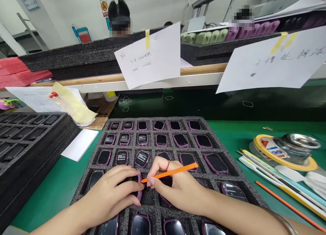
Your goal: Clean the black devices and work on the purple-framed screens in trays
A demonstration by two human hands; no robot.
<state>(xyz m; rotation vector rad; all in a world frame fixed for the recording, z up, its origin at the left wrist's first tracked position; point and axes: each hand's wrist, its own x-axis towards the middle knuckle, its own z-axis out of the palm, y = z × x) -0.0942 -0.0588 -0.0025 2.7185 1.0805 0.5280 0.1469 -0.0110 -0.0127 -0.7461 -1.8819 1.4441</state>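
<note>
Your left hand point(109, 191) is clamped on a purple-cased smartwatch point(139, 194), its fingers wrapped over the body so that mainly the purple side rim shows. The watch is tilted up on edge above the fourth row, counted from the far side, of the black foam tray point(230, 177), between the second and third columns. Your right hand point(182, 187) is closed in a pen grip on an orange pointed stick point(178, 171), thumb and fingers together near the tip. The tip is at the rim of the watch, beside your left fingertips; whether it presses in or merely rests there cannot be told. The step in hand appears to be detail work along the case edge. The next move calls for a firm left grip, light tip pressure, and short strokes following the rim, clear of the display glass. Excess force could slip the point onto your left fingers. A spare orange stick point(287, 204) lies at right on the green bench surface point(48, 191).
</note>
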